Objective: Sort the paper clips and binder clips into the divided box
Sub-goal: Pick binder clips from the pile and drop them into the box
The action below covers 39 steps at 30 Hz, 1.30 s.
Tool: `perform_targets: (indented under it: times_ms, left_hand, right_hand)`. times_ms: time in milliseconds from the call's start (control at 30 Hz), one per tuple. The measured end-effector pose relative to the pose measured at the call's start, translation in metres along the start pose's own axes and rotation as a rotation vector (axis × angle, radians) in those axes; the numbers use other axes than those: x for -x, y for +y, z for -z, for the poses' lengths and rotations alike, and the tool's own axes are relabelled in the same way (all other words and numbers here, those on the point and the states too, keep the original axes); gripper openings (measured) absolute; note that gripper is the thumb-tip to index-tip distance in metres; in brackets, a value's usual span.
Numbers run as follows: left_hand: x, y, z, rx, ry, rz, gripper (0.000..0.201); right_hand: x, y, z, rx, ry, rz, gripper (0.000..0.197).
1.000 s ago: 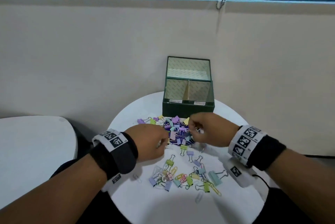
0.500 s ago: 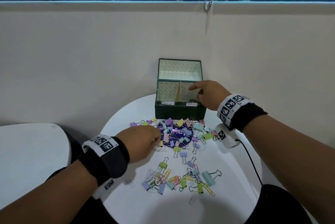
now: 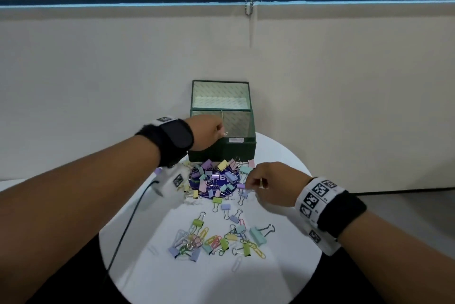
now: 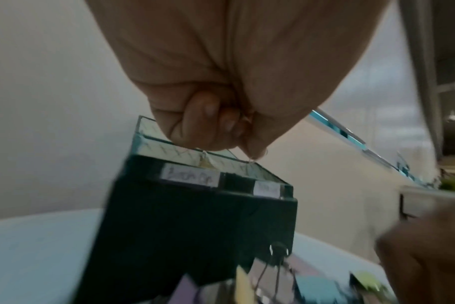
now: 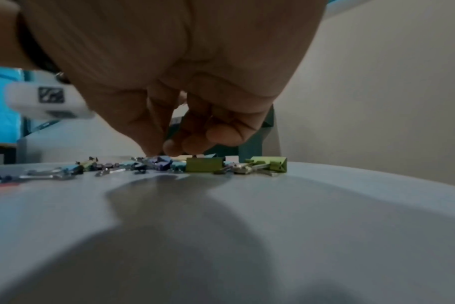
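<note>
Counter (image 3: 283,276): round, white.
Divided box (image 3: 222,149): dark green, lid up, at counter's far edge.
Clip pile (image 3: 216,180): mid-counter, just before box; looser scatter toward near edge.
Left hand (image 3: 205,135): over box's left compartment, pinching a small metal clip (image 3: 225,133).
Right hand (image 3: 269,186): fingers curled, fingertips at pile's right side; whether it holds anything, cannot tell.

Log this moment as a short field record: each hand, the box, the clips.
left hand: over the dark green divided box, left compartment, pinching a small silver clip
right hand: fingers curled, down at the pile of pastel binder clips; hold unclear
box: lid open, two labels in front
loose clips: mixed paper and binder clips on the round white table
</note>
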State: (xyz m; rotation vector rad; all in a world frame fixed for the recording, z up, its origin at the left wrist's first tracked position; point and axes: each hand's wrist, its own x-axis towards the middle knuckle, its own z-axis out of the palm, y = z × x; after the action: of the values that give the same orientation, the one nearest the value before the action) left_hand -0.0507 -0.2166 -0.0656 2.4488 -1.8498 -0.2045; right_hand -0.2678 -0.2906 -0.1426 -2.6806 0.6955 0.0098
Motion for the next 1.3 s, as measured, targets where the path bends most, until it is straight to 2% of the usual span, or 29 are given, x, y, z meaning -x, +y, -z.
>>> perform_targets:
  times_ms: [133, 267, 367, 433, 500, 600, 633, 700, 800, 900, 1000, 1067, 1167, 1233, 1300]
  left_hand:
    - [-0.04, 0.017, 0.004, 0.069, 0.036, 0.053, 0.024]
    - [-0.055, 0.027, -0.002, 0.052, 0.072, 0.038, 0.019]
    - [-0.056, 0.028, -0.006, 0.045, 0.033, -0.001, 0.035]
    - [-0.052, 0.028, -0.004, 0.0, 0.009, -0.024, 0.04]
    - [-0.04, 0.026, -0.001, -0.032, 0.054, -0.061, 0.04]
    - [-0.004, 0.023, -0.001, 0.055, 0.172, -0.143, 0.028]
    - [0.012, 0.022, -0.005, 0.08, 0.173, -0.174, 0.022]
    - [0.044, 0.018, -0.014, 0.083, 0.054, -0.227, 0.015]
    - [0.083, 0.012, -0.031, -0.018, -0.199, -0.296, 0.02]
    - [0.108, -0.002, -0.045, -0.017, -0.279, -0.269, 0.036]
    - [0.123, -0.016, -0.06, 0.033, -0.309, -0.23, 0.054]
    - [0.128, -0.021, -0.069, 0.039, -0.298, -0.234, 0.05]
    - [0.127, -0.02, -0.072, 0.075, -0.233, -0.195, 0.021]
    - [0.124, -0.019, -0.071, 0.092, -0.191, -0.167, 0.013]
    - [0.123, -0.02, -0.069, 0.124, -0.143, -0.139, 0.012]
  right_hand:
    - [0.005, -0.003, -0.002, -0.022, 0.038, -0.01, 0.031]
    - [0.009, -0.004, 0.0, -0.045, 0.058, 0.003, 0.031]
    - [0.012, -0.006, -0.002, -0.073, 0.034, 0.019, 0.031]
    - [0.012, -0.007, -0.002, -0.106, 0.028, 0.044, 0.03]
    - [0.012, -0.006, -0.001, -0.112, 0.03, 0.097, 0.028]
    - [0.01, -0.003, 0.0, -0.117, -0.01, 0.139, 0.027]
    - [0.011, -0.003, -0.001, -0.132, -0.04, 0.138, 0.027]
    - [0.012, -0.005, -0.002, -0.152, -0.112, 0.152, 0.032]
    - [0.013, -0.009, -0.004, -0.115, -0.229, 0.138, 0.043]
    - [0.013, -0.009, -0.005, -0.017, -0.162, 0.135, 0.04]
    - [0.015, -0.01, -0.006, -0.029, -0.108, 0.171, 0.037]
    - [0.016, -0.012, -0.007, -0.066, -0.167, 0.185, 0.036]
    - [0.017, -0.016, -0.008, -0.118, -0.261, 0.197, 0.023]
    - [0.016, -0.017, -0.009, -0.12, -0.263, 0.195, 0.015]
    - [0.014, -0.017, -0.011, -0.067, -0.239, 0.201, 0.01]
